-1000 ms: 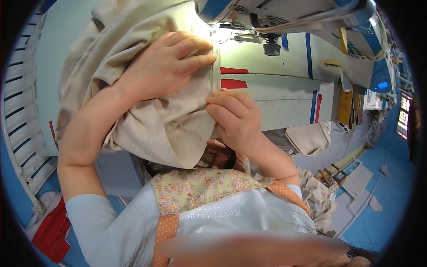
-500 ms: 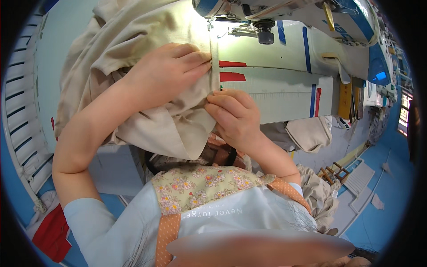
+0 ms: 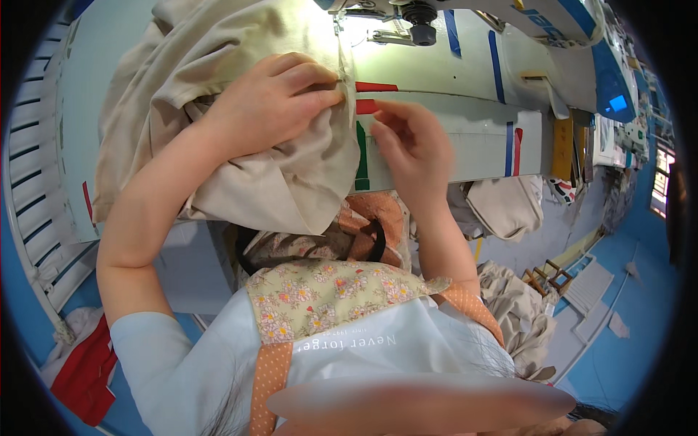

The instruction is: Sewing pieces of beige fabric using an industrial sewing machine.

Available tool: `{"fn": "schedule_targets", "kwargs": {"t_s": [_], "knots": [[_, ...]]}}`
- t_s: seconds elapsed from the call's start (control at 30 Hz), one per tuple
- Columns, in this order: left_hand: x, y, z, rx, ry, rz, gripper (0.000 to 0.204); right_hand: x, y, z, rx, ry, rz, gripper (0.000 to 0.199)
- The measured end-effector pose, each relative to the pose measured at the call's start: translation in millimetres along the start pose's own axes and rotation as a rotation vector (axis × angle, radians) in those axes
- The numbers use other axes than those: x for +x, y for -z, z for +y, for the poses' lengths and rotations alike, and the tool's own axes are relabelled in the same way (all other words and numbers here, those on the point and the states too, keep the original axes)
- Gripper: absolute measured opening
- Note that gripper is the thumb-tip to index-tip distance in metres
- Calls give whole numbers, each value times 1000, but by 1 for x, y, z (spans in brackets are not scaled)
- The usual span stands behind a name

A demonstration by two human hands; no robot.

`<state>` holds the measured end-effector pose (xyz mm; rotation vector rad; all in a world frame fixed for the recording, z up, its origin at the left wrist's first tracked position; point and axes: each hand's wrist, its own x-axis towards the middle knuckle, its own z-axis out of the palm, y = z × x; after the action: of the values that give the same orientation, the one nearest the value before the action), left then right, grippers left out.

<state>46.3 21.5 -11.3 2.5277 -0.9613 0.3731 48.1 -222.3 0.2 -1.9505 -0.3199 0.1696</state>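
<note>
Two hands work at the front edge of a sewing table (image 3: 465,145), and nearly everything else sits around that table. Nearest the camera, below the table's edge, a flowered apron bib (image 3: 327,291) with orange dotted straps covers a pale blue shirt. Just under the table's front edge, loose patterned and orange cloth (image 3: 363,225) bunches up. To the right of the table and lower down, heaps of beige cloth (image 3: 509,207) lie on the blue floor. To the left of the table stands a white slatted rack (image 3: 36,211), with a red cloth (image 3: 87,370) low beside it.

On the left half of the table lies a big piece of beige fabric (image 3: 218,94), piled in folds, its lower corner hanging over the front edge. Its right edge runs straight toward the sewing machine (image 3: 465,22) at the back of the table, where the needle area is lit. Red and green tape marks (image 3: 367,109) show on the tabletop beside that edge.

The left hand (image 3: 269,105) lies on top of the fabric, fingers curled and pressing down, fingertips pinching the fabric's right edge. The right hand (image 3: 411,145) hangs just right of that edge over the bare tabletop, fingers loosely half open and blurred; it holds nothing and seems clear of the fabric.
</note>
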Motion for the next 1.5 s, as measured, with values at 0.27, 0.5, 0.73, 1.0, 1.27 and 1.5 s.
{"fn": "schedule_targets", "kwargs": {"t_s": [0.27,0.5,0.73,1.0,1.27,1.5], "knots": [[-3,8,5,23,-6,-91,43,19,-17,-12,-117,-50,-33,31],[-5,6,11,80,-42,-106,45,26,-22,-13,-273,-9,-30,32],[-7,4,7,8,-14,-64,44,24,-29,-11,-484,167,6,25],[-4,1,3,-144,185,8,57,16,-37,-3,-543,292,116,30],[9,-6,1,6,189,-13,53,12,-42,3,-593,394,168,32],[0,-12,-4,-46,158,101,44,9,-41,3,-713,467,66,35]]}}
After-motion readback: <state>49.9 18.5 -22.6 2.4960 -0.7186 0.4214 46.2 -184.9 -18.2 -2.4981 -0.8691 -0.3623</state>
